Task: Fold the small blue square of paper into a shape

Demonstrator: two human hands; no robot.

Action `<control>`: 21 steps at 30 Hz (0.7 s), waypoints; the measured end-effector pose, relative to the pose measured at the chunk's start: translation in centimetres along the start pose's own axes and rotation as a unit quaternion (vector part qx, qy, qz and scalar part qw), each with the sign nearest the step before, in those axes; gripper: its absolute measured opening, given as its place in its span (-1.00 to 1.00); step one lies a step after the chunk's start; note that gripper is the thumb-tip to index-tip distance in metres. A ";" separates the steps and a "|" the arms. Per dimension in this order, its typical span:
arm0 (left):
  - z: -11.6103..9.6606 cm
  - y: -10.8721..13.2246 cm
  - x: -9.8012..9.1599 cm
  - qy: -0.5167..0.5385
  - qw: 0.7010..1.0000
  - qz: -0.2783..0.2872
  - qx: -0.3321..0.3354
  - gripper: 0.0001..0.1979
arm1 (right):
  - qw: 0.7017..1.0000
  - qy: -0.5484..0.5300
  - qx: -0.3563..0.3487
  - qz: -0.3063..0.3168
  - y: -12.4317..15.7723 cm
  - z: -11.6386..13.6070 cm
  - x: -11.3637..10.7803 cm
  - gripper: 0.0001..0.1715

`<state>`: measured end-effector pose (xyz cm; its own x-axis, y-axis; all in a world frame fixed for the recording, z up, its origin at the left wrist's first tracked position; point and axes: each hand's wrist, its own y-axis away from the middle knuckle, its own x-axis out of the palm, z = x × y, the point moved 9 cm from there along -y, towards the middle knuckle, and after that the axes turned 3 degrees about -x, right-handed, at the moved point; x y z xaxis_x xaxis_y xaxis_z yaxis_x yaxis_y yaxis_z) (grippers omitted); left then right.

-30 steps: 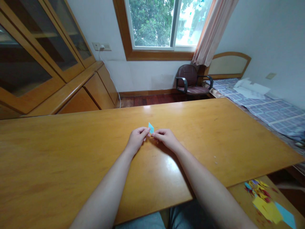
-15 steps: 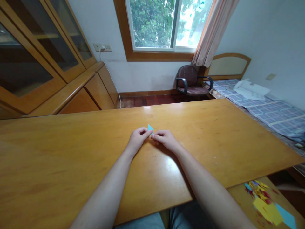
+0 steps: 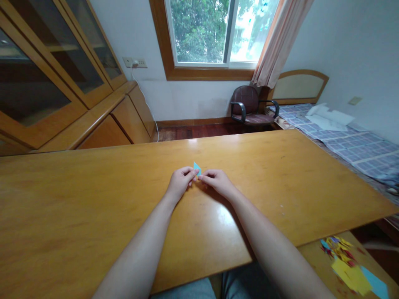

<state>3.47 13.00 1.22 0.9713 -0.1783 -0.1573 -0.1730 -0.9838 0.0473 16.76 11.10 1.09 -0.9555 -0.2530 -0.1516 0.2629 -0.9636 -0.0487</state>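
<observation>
A small folded piece of light blue paper (image 3: pixel 196 167), with a pointed top corner, is held just above the wooden table (image 3: pixel 93 199). My left hand (image 3: pixel 181 181) pinches it from the left, the thumb lying across its face. From the right, my right hand (image 3: pixel 216 181) grips its lower right corner between thumb and fingertips. Both hands are closed and almost touch each other. Fingers and thumbs hide the lower part of the paper, so its full fold cannot be made out.
On a lower surface at the right lie yellow paper sheets (image 3: pixel 350 275), a light blue sheet (image 3: pixel 375 282) and a pile of small colourful folded pieces (image 3: pixel 339 249). Beyond the table stand an armchair (image 3: pixel 246 106), a bed (image 3: pixel 352 141) and a wooden cabinet (image 3: pixel 102 133).
The left fingers have shifted slightly on the paper, and a little more of its lower face shows. Both hands stay in nearly the same place.
</observation>
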 end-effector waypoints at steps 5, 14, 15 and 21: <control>-0.3 -0.2 0.1 0.009 1.000 0.009 0.015 -0.66 | 0.999 -0.013 -0.002 -0.029 0.0 0.2 -0.4 -0.60; -0.2 -0.1 -0.3 0.010 1.000 -0.008 0.008 -0.68 | 0.999 -0.034 0.001 -0.040 -0.1 0.3 -0.6 -0.62; -0.2 0.0 -0.3 0.006 1.000 -0.006 0.009 -0.68 | 0.998 -0.039 -0.002 -0.046 -0.1 0.4 -0.7 -0.62; -0.5 0.2 0.2 -0.029 0.999 0.006 0.018 -0.66 | 0.995 -0.063 0.002 -0.078 -0.2 0.1 -1.2 -0.64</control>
<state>3.70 12.75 1.68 0.9582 -0.1901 -0.2138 -0.1914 -0.9814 0.0148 17.89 11.57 1.40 -0.9938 -0.1096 -0.0171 0.1104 -0.9922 -0.0582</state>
